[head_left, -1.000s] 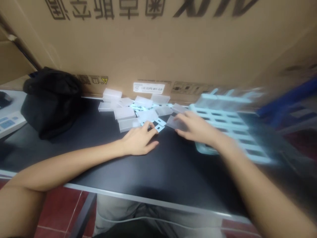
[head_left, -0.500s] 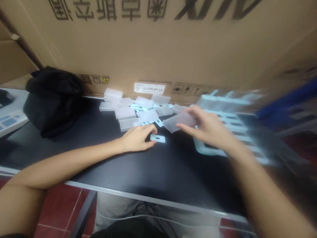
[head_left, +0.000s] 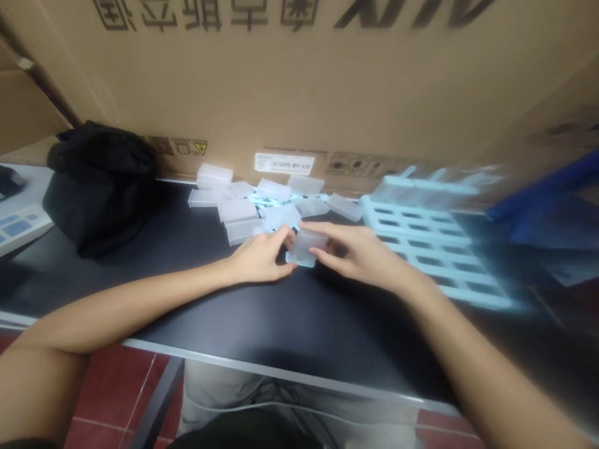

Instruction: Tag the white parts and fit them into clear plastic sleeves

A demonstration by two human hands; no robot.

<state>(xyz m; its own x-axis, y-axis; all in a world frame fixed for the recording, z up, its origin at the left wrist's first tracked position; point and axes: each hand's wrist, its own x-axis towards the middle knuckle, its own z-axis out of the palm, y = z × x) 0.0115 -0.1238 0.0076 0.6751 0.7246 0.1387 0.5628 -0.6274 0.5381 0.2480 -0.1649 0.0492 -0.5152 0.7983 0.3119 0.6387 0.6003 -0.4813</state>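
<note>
My left hand (head_left: 262,255) pinches one end of a small light-blue plate (head_left: 290,257) just above the black table. A frosted, translucent plastic case (head_left: 306,242) is between the thumb and fingers of my right hand (head_left: 358,249). The case stands tilted over the plate and hides most of it; whether the two are joined I cannot tell. Just behind my hands lies a pile of similar frosted cases (head_left: 238,210), with more light-blue pieces (head_left: 269,201) among them.
To the right is a light-blue slotted rack (head_left: 416,235) with frosted cases upright at its back. A black cloth bag (head_left: 100,187) sits on the left. Behind everything rises a large cardboard box (head_left: 299,93). The table's pale front edge (head_left: 281,372) runs near my lap.
My right hand has brought the frosted case leftward, onto the light-blue plate. My left hand has stayed nearly in place, still pinching the plate.
</note>
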